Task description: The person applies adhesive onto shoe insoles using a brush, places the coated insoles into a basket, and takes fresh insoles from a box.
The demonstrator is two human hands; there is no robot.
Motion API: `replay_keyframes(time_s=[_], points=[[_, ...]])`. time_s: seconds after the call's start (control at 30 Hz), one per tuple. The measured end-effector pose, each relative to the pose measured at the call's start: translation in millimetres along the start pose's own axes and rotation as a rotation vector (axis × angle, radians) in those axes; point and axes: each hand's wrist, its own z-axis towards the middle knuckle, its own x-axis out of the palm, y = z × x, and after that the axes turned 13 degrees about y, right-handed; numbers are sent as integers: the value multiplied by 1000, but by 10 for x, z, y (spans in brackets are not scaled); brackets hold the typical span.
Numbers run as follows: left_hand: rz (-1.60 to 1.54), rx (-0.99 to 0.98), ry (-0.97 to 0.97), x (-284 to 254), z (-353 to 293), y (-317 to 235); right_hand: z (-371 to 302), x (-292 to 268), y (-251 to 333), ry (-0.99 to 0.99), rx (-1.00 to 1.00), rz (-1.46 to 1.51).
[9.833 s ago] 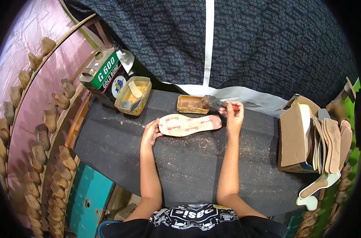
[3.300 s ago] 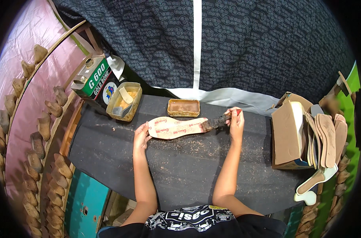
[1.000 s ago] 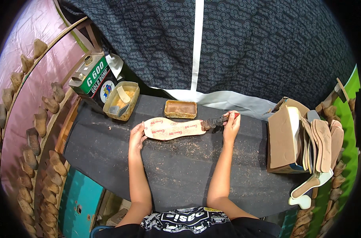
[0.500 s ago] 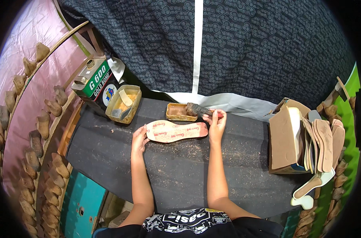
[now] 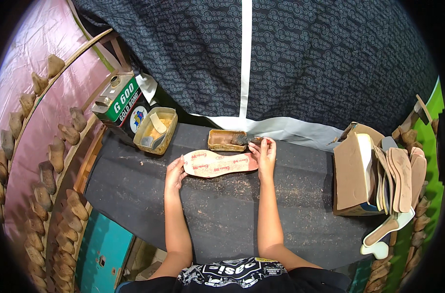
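Observation:
A tan insole (image 5: 216,165) with red printing lies level over the table, its right end tinted red. My left hand (image 5: 174,174) is closed on the insole's rounded left end, thumb on top. My right hand (image 5: 265,155) pinches a dark, worn brush (image 5: 242,139) whose bristles rest inside a small rectangular tin (image 5: 222,147) of brown residue. The insole's right end meets the right hand; whether those fingers also support it I cannot tell.
At the back left stand a large green and black metal can (image 5: 120,105) and a yellowish tub (image 5: 169,132) with scraps in it. A cardboard box (image 5: 352,180) of insoles sits at the right. Wooden shoe lasts (image 5: 56,154) line racks at the side. Crumbs dot the black tabletop (image 5: 217,219).
The brush has dropped lower into the tin, its bristles now down in it. The insole stays in my left hand, and the whole view has shifted slightly.

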Motion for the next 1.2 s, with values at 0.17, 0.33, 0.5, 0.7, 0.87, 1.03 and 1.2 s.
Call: replay_keyframes(time_s=[0.17, 0.33, 0.5, 0.7, 0.87, 1.03, 1.2], points=[[-28, 19, 13, -29, 4, 0, 14, -40, 18, 44, 51, 34], [-85, 36, 10, 4, -5, -32, 23, -230, 141, 39, 120, 23], [-112, 47, 28, -6, -14, -61, -27, -477, 442, 77, 232, -60], [-201, 74, 140, -30, -66, -116, -110, -722, 613, 197, 681, -259], [-279, 62, 187, 4, -93, -136, -148, -448, 629, 637, 985, -78], [-293, 29, 215, -38, -85, -150, -124, -206, 573, 858, 1028, 112], [-329, 36, 176, 14, -92, -195, -100, -221, 443, 984, 953, 290]])
